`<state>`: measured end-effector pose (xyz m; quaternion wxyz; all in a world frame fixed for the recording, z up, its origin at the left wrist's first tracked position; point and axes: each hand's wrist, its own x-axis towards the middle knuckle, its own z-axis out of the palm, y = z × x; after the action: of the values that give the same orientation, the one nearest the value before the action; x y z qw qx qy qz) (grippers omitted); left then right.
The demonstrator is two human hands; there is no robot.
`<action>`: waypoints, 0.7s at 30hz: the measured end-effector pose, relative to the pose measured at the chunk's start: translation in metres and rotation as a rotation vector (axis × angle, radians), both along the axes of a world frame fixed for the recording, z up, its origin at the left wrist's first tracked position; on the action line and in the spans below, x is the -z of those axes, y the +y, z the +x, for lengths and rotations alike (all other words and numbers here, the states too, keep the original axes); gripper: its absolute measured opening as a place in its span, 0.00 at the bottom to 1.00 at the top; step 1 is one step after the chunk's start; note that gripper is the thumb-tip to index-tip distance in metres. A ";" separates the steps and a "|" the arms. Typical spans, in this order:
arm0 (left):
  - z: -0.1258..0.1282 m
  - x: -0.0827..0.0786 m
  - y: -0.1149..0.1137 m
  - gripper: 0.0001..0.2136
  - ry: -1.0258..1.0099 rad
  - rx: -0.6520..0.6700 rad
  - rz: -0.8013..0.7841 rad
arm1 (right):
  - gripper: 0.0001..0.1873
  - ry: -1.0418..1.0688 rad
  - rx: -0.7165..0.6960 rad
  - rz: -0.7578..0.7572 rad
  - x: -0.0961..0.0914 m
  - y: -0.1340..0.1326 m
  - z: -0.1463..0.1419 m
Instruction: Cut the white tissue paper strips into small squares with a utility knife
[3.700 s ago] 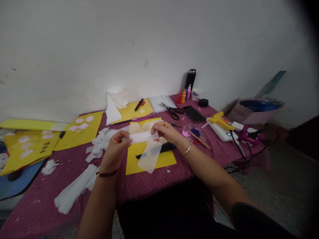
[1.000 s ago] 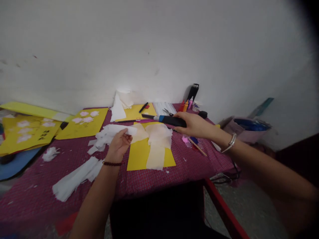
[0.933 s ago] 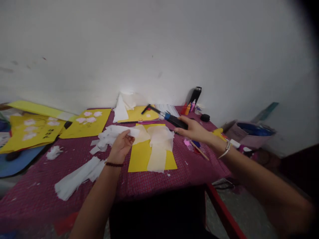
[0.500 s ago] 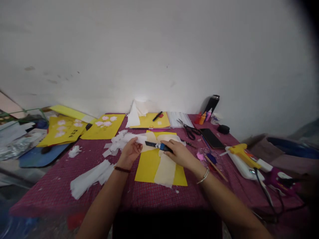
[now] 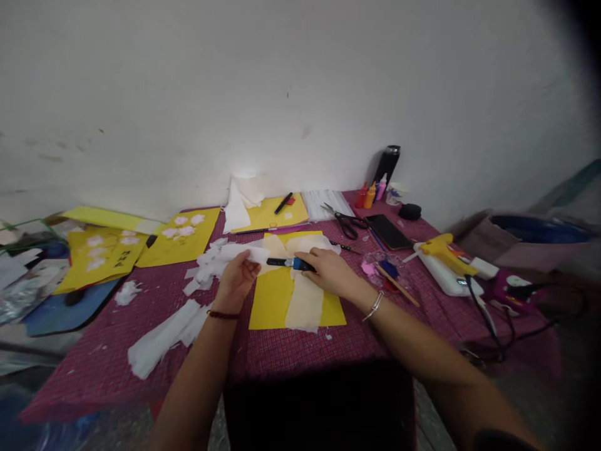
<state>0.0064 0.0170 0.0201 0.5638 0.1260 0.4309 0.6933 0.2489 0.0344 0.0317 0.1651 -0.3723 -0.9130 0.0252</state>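
Observation:
My left hand is closed on a white folded paper strip, held just above the table. My right hand grips a utility knife with a black and blue handle, its tip pointing left towards the strip. Both hands hover over a yellow card sheet with a cream tissue piece lying on it. A heap of white paper scraps lies just left of my left hand.
On the red checked tablecloth lie black scissors, a phone, a yellow glue gun, paint bottles and a black flask. Yellow sheets with pink flowers lie at the left. A white paper strip lies near the front edge.
My right hand let go of the paper strip, picked up the utility knife from the yellow sheet, swung it out to the right and brought it back beside the strip in my left hand.

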 end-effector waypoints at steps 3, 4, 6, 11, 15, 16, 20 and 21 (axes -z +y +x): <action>0.002 0.003 0.000 0.07 0.075 0.005 0.026 | 0.25 0.015 0.003 -0.007 0.002 0.001 0.000; 0.002 0.004 -0.001 0.07 0.098 0.009 0.034 | 0.25 0.021 0.012 -0.008 0.003 0.001 0.000; 0.003 0.005 -0.001 0.05 0.139 0.021 0.048 | 0.24 0.035 0.034 -0.008 0.004 0.001 0.000; 0.005 0.005 -0.003 0.06 0.197 0.059 0.079 | 0.24 0.054 0.051 -0.010 0.004 0.000 0.001; 0.008 0.006 -0.002 0.08 0.214 0.101 0.089 | 0.24 0.044 0.054 -0.024 0.003 0.000 0.001; 0.008 0.006 -0.002 0.08 0.215 0.108 0.091 | 0.24 0.043 0.057 -0.029 0.003 0.000 0.001; 0.012 0.010 0.000 0.07 0.213 0.122 0.093 | 0.23 0.040 0.063 -0.049 0.001 -0.001 0.002; 0.012 0.011 0.000 0.08 0.213 0.120 0.095 | 0.24 0.040 0.063 -0.050 0.001 -0.001 0.002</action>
<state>0.0187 0.0171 0.0093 0.5486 0.2508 0.4469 0.6606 0.2507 0.0333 0.0307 0.1748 -0.4040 -0.8965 0.0501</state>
